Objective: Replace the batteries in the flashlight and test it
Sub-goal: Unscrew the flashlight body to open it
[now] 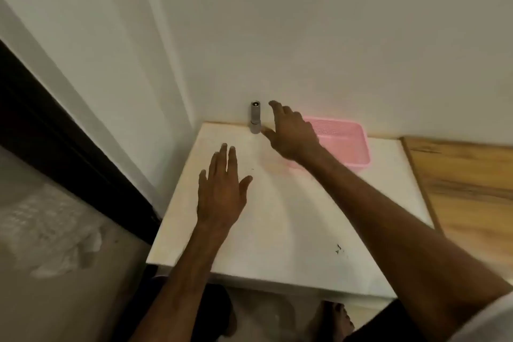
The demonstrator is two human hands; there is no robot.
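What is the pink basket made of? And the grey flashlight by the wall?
The basket looks like plastic: one even pink colour, a smooth rounded rim, a slotted bottom. The flashlight looks like matte grey metal, perhaps aluminium, though grey plastic is possible; the picture is too blurry to be sure.

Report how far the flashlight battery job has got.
Nothing looks done: the flashlight stands upright at the far edge of the table by the wall; no batteries show. In hand: the right hand, fingers spread, reaches beside it without gripping; the left hand lies open over the table. Left: opening, swapping batteries, testing.
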